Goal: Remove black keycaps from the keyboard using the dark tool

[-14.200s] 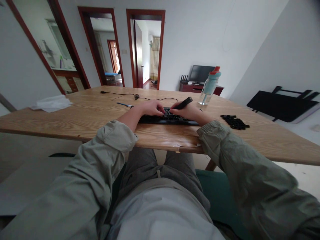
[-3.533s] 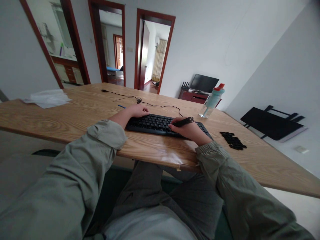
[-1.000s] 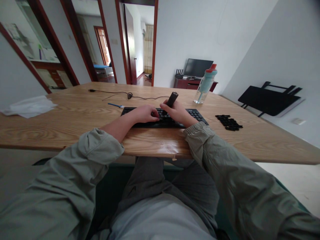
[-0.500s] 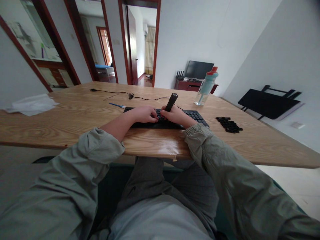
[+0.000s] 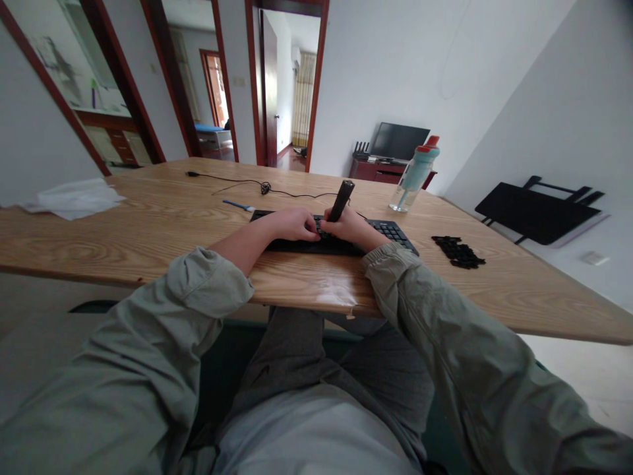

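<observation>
A black keyboard (image 5: 395, 232) lies near the front edge of the wooden table, partly covered by my hands. My right hand (image 5: 349, 227) is closed around a thick black cylindrical tool (image 5: 341, 201), which stands tilted over the keys with its upper end showing. Its lower end is hidden by my fingers. My left hand (image 5: 297, 225) rests on the keyboard just left of the tool, fingers curled together at the keys; whatever they pinch is hidden. To the right of the keyboard is a loose cluster of small black pieces (image 5: 457, 252), which look like keycaps.
A blue brush (image 5: 237, 205) and a black cable (image 5: 266, 188) lie behind the keyboard on the table (image 5: 163, 227). A clear bottle with a red lid (image 5: 414, 175) stands back right. White paper or cloth (image 5: 79, 198) is at far left.
The view has shifted slightly, so everything sits a little further right. My left fingers have edged toward the tool and curled more. My right hand keeps its grip.
</observation>
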Tool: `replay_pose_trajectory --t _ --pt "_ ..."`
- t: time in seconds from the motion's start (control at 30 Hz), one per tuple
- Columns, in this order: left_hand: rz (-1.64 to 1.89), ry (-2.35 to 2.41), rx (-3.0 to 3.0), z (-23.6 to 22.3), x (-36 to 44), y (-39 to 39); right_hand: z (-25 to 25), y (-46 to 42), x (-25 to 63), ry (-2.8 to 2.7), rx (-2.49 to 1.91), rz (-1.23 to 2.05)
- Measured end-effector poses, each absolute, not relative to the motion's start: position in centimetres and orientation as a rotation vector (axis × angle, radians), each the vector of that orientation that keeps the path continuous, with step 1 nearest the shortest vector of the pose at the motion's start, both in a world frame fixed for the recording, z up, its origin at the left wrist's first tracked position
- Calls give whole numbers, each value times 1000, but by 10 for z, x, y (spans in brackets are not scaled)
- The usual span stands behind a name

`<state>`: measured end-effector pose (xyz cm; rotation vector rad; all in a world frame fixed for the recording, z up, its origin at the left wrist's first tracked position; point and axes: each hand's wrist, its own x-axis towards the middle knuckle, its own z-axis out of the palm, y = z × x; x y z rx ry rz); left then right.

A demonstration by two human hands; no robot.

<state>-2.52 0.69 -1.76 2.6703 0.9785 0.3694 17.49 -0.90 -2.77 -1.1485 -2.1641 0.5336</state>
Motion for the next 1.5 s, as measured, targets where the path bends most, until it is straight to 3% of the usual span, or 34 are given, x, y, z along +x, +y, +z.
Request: replay_pose_trajectory --t 1.17,1.5 --pt "413 949 2681 -25 -30 11 -44 -4 176 -1731 -1197 752" --pt "419 1025 2640 -14 -27 -3 -44 -15 179 -1832 -1068 605"
